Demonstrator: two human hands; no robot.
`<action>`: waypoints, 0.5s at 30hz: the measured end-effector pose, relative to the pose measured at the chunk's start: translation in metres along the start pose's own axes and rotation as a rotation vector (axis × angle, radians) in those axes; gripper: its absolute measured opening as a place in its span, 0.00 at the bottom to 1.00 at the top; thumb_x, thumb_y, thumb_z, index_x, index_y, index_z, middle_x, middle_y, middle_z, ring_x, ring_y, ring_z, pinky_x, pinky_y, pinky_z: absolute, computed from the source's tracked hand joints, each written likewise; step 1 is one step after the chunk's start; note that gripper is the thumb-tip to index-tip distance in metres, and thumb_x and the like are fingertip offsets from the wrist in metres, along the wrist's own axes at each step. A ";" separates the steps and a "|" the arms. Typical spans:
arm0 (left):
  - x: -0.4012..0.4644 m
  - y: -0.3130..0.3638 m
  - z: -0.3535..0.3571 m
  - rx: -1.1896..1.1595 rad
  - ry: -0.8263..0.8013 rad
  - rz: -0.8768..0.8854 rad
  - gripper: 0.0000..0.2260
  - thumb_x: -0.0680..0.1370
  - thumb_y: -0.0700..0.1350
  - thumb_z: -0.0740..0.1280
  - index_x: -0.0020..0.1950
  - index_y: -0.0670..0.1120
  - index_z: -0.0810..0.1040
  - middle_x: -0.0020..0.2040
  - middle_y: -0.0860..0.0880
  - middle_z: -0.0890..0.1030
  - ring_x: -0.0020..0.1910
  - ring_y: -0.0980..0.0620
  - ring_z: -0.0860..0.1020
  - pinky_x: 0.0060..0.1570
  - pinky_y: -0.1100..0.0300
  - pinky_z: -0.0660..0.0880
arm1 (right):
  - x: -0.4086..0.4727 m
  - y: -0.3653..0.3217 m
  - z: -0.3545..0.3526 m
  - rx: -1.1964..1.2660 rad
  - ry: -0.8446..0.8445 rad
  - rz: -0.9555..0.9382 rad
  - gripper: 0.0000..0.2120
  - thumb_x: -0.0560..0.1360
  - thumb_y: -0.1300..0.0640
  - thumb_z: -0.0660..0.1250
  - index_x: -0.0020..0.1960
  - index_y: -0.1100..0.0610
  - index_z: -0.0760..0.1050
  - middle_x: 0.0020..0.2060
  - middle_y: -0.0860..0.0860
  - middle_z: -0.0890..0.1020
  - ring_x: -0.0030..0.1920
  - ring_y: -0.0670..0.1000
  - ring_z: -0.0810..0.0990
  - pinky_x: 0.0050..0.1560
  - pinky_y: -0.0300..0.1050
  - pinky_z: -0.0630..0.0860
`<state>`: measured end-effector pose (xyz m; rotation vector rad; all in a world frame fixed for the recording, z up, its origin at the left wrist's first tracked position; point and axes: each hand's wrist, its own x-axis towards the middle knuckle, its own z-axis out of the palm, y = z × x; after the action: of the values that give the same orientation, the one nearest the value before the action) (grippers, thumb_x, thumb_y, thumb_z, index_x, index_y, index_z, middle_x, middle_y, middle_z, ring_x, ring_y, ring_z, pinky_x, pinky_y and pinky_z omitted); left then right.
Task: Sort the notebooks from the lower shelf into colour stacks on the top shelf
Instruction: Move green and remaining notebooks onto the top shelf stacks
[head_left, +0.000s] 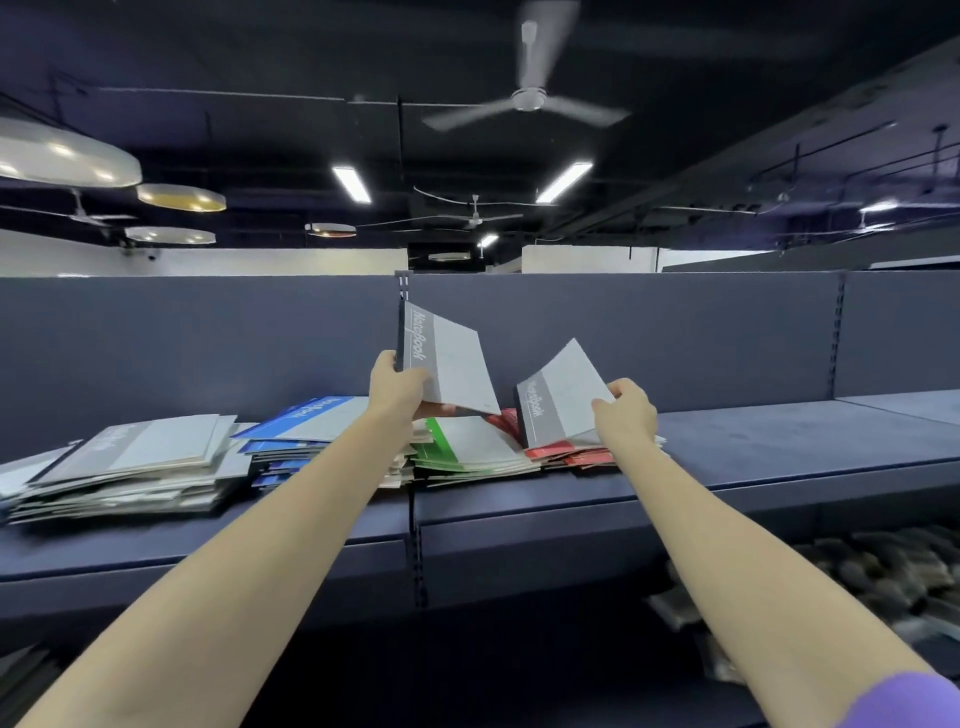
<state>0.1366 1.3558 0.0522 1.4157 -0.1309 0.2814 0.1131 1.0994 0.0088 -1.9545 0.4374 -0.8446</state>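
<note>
I am gripping a grey notebook (447, 358) in my left hand (397, 387), fingers curled round its lower spine corner and thumb up the dark spine, so it is standing nearly upright above the shelf. My right hand (626, 410) is pinching the right edge of a second grey notebook (558, 397), thumb on the cover and fingers behind; it is tilting back, its lower corner touching or just over the red stack (563, 452), I cannot tell which.

Just below my left fingers the green stack (470, 447) is lying flat, with the red stack directly under my right fingers and touching the green one's right side. Left of my left wrist the blue stack (306, 431) is sitting, partly hidden by my forearm. Further left, well away from both hands, the grey stack (135, 467) is spreading out loosely, its covers fanned and skewed.

All four piles are resting on the top shelf (779, 441), whose dark surface is running on to the right of my right hand. Below my right forearm, blurred dark packets (883, 577) are lying on the lower shelf (649, 691); I cannot make out any notebooks there.
</note>
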 end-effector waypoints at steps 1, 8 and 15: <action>-0.001 0.001 0.000 0.011 -0.002 0.004 0.16 0.79 0.30 0.58 0.65 0.43 0.69 0.58 0.47 0.76 0.35 0.44 0.84 0.30 0.53 0.82 | 0.000 0.001 0.001 0.014 0.004 -0.004 0.04 0.79 0.62 0.61 0.52 0.56 0.72 0.48 0.52 0.79 0.49 0.57 0.76 0.44 0.47 0.68; 0.003 0.003 0.002 0.046 -0.018 0.017 0.12 0.80 0.33 0.61 0.61 0.47 0.71 0.52 0.51 0.77 0.29 0.49 0.83 0.38 0.47 0.84 | -0.019 -0.029 0.008 0.124 0.037 -0.153 0.07 0.80 0.59 0.62 0.57 0.54 0.76 0.50 0.46 0.78 0.48 0.52 0.74 0.45 0.44 0.66; 0.010 0.018 -0.024 0.060 -0.042 0.002 0.11 0.79 0.35 0.59 0.59 0.43 0.75 0.56 0.46 0.78 0.34 0.35 0.84 0.49 0.40 0.82 | -0.045 -0.075 0.039 0.129 0.137 -0.389 0.14 0.81 0.58 0.60 0.62 0.50 0.80 0.51 0.46 0.85 0.48 0.51 0.79 0.45 0.43 0.71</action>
<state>0.1394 1.3833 0.0685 1.4816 -0.1598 0.2588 0.1068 1.1886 0.0429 -1.8958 0.0746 -1.2275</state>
